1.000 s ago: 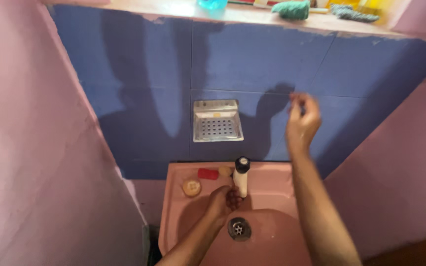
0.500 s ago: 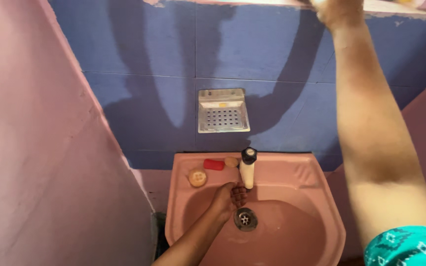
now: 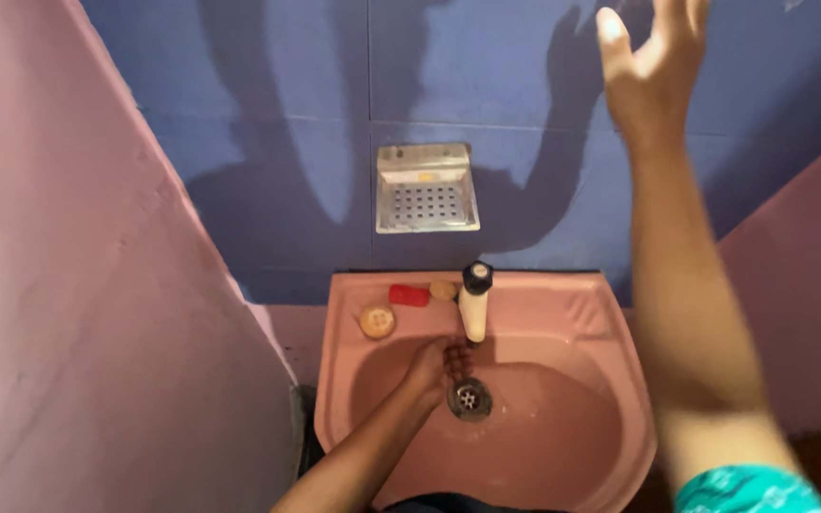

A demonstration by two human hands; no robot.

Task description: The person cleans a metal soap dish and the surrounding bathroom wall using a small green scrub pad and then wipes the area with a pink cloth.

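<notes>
My left hand (image 3: pixel 432 364) hangs low in a pink wash basin (image 3: pixel 563 313), fingers cupped just under the spout of a white tap with a black knob (image 3: pixel 474 302). It holds nothing that I can see. My right hand (image 3: pixel 651 66) is raised high in front of the blue tiled wall, fingers spread and empty. A metal drain (image 3: pixel 468 398) lies directly below my left fingers.
On the basin's back ledge lie a red soap piece (image 3: pixel 409 295), a round tan soap (image 3: pixel 376 321) and a small brown lump (image 3: pixel 443 290). A perforated metal soap dish (image 3: pixel 427 189) is fixed to the blue tiles. Pink walls close in on both sides.
My right hand came down from the shelf at the top of the wall and is now open in front of the tiles. The left hand stayed under the tap.
</notes>
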